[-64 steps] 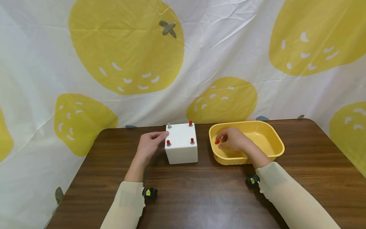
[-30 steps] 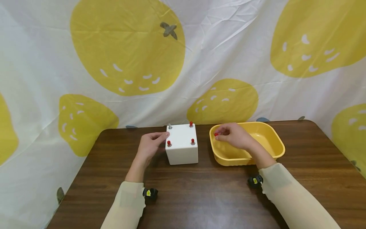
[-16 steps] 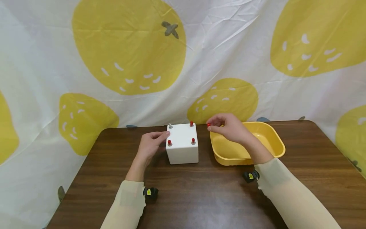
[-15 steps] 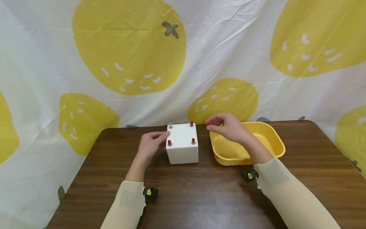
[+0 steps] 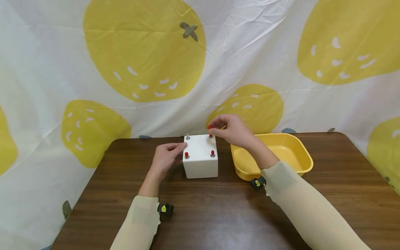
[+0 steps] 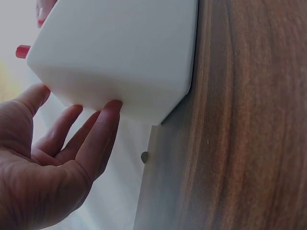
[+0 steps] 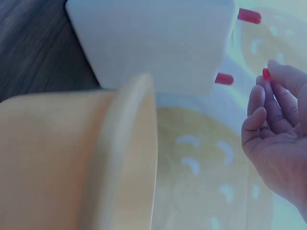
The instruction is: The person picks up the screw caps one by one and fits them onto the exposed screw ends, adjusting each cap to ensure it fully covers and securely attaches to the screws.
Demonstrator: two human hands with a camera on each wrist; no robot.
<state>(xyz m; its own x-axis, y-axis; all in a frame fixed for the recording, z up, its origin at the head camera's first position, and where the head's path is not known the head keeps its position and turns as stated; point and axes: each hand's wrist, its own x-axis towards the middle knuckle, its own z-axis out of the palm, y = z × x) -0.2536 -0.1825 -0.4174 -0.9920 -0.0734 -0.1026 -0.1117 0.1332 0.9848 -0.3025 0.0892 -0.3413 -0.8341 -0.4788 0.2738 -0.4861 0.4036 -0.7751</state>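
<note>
A white box (image 5: 200,168) stands on the table with bolts at its top corners. Red caps cover the front-left bolt (image 5: 186,155), the front-right bolt (image 5: 212,153) and the back-right bolt, partly hidden by my fingers. The back-left bolt (image 5: 188,137) is bare metal. My left hand (image 5: 164,158) rests its fingertips against the box's left side, its thumb at the top edge, as the left wrist view also shows. My right hand (image 5: 234,131) pinches a small red cap (image 7: 266,74) between thumb and forefinger, above the box's back-right corner in the head view.
Right of the box sits a yellow tub (image 5: 289,152), partly behind my right forearm. Behind the brown wooden table (image 5: 212,215) hangs a white cloth (image 5: 218,69) with large yellow fruit prints.
My right hand has lifted the red cap out of the yellow tub and carried it left to the box's back-right corner. My left hand has stayed at the box's left side.
</note>
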